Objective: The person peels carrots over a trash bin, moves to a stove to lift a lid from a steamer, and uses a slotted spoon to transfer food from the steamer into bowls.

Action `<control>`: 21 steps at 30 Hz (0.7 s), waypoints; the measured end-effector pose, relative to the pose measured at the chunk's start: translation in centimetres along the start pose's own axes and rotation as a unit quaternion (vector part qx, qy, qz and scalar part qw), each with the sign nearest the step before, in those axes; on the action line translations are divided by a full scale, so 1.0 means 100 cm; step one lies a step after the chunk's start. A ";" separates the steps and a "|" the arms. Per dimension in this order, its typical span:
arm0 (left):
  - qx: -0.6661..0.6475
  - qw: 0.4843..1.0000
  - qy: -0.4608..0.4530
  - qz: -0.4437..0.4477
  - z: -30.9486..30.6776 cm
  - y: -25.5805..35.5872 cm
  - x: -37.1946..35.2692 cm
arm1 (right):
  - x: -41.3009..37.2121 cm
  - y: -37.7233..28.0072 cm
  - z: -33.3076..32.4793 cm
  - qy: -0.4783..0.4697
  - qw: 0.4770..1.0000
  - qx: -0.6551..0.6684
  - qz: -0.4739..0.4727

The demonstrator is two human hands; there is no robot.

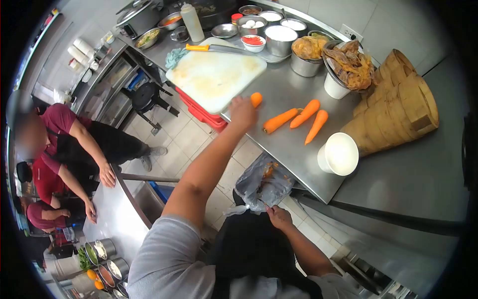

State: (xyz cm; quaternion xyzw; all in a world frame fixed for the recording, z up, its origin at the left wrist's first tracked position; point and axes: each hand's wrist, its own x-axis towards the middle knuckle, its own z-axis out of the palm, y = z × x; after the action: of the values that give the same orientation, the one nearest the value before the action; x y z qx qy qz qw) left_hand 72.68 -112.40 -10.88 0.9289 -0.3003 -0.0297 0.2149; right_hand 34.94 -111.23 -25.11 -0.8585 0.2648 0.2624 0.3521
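Note:
My left hand [242, 113] is at the edge of the steel counter beside the cutting board, fingers closed around a carrot [256, 99] whose orange end shows past them. Three more carrots [304, 114] lie just to its right. Lower down, in front of my black apron, my right hand [280, 218] is closed on a small thin tool [264, 203], mostly hidden by the fingers. That tool is over a grey plastic bag [249, 185] with orange scraps inside. The white cutting board [214, 74] carries a yellow-handled knife [219, 48] along its far side.
A white tub [338, 154] stands near the counter's front, with stacked bamboo steamers [398, 117] behind it. Metal bowls and pots [281, 40] line the back. Red crates [201, 110] sit below the board. At left, people in maroon shirts stand by another steel table [117, 214].

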 end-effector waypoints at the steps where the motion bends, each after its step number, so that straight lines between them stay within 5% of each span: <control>1: 0.101 0.994 0.023 0.029 -0.002 0.016 0.001 | 0.001 0.001 0.003 0.015 1.000 0.015 0.004; 3: 0.147 0.979 -0.030 0.138 0.016 0.051 -0.008 | 0.004 0.000 0.005 0.030 0.999 0.033 0.008; 7: 0.096 0.983 -0.087 0.127 0.066 0.050 -0.004 | 0.001 -0.004 -0.003 0.035 0.998 0.052 0.024; 9: 0.040 0.980 -0.173 0.089 0.045 0.047 -0.010 | 0.007 0.000 -0.009 0.029 0.997 0.064 0.028; 11: -0.179 0.963 -0.201 -0.022 0.005 0.034 -0.044 | 0.005 0.019 0.002 0.099 0.989 0.110 0.029; 13: -0.438 0.878 -0.166 -0.097 0.011 -0.005 -0.099 | -0.002 0.021 -0.004 0.140 0.972 0.180 0.064; 14: -0.433 0.875 -0.183 -0.118 0.023 -0.013 -0.129 | -0.004 0.019 -0.008 0.170 0.969 0.178 0.033; 16: -0.677 0.613 -0.203 -0.353 0.044 -0.030 -0.188 | -0.012 -0.002 -0.022 0.203 0.955 0.212 -0.042; 17: -0.686 0.565 -0.228 -0.397 0.062 -0.034 -0.213 | -0.016 -0.016 -0.032 0.230 0.947 0.193 -0.112; 21: -0.698 0.515 -0.257 -0.425 0.106 -0.035 -0.269 | -0.025 -0.057 -0.048 0.173 0.950 0.166 -0.203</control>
State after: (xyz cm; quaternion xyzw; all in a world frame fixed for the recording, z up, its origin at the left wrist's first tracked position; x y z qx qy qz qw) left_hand 50.61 -98.59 -23.93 0.4488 0.2059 -0.5552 0.6693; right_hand 38.05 -110.64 -17.92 -0.8558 0.1813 -0.0143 0.4842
